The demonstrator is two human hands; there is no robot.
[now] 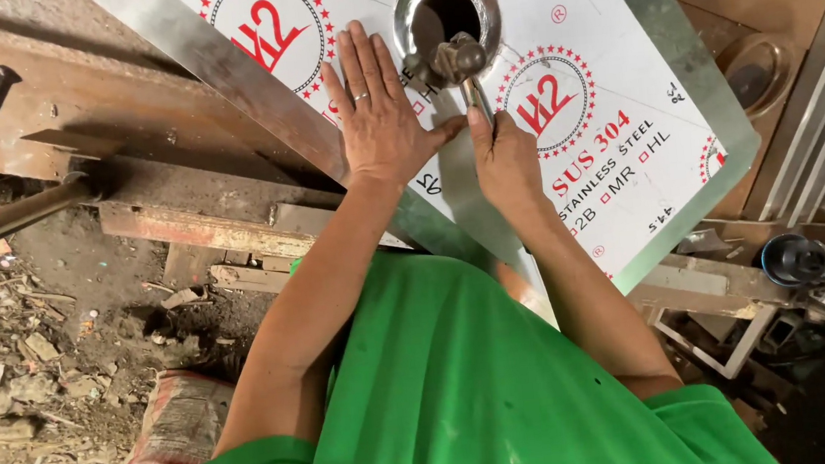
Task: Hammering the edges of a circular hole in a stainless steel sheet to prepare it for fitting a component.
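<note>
A stainless steel sheet (617, 65), covered in white film with red printed emblems, lies tilted across a workbench. A round hole with a polished raised rim (444, 5) is cut near its top. My left hand (377, 116) lies flat on the sheet, fingers spread, just left of the hole, with a ring on one finger. My right hand (504, 159) is closed around the handle of a metal tool (458, 64) whose head sits at the lower rim of the hole.
A rusty metal bench (71, 83) and steel bars (203, 230) lie left of the sheet. Rubble and a red-and-white sack (166, 433) cover the ground at left. A round metal piece (757, 72) and a dark cylindrical part (795, 258) sit at right.
</note>
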